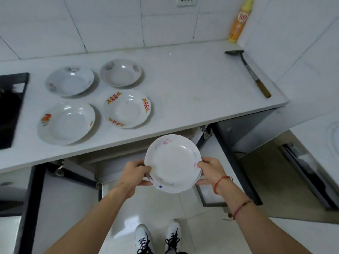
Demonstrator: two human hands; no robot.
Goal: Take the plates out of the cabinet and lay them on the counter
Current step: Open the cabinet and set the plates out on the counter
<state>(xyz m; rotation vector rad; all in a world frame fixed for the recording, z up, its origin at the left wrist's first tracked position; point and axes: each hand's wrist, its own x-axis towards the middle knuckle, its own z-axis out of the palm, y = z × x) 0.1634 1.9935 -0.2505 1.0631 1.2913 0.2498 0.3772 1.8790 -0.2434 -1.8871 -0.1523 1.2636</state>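
I hold a small stack of white plates in front of the open cabinet, below the counter's front edge. My left hand grips the stack's left rim and my right hand grips its right rim. The top plate has faint pink and blue flowers; a lower plate's rim shows underneath. Several plates lie face up on the white counter: a flowered one, a grey-rimmed one, one with orange flowers, and one with red-and-gold marks.
A black hob sits at the counter's left end. A spatula with a wooden handle lies along the right edge, and a yellow bottle stands in the back corner. Cabinet doors hang open at left and right.
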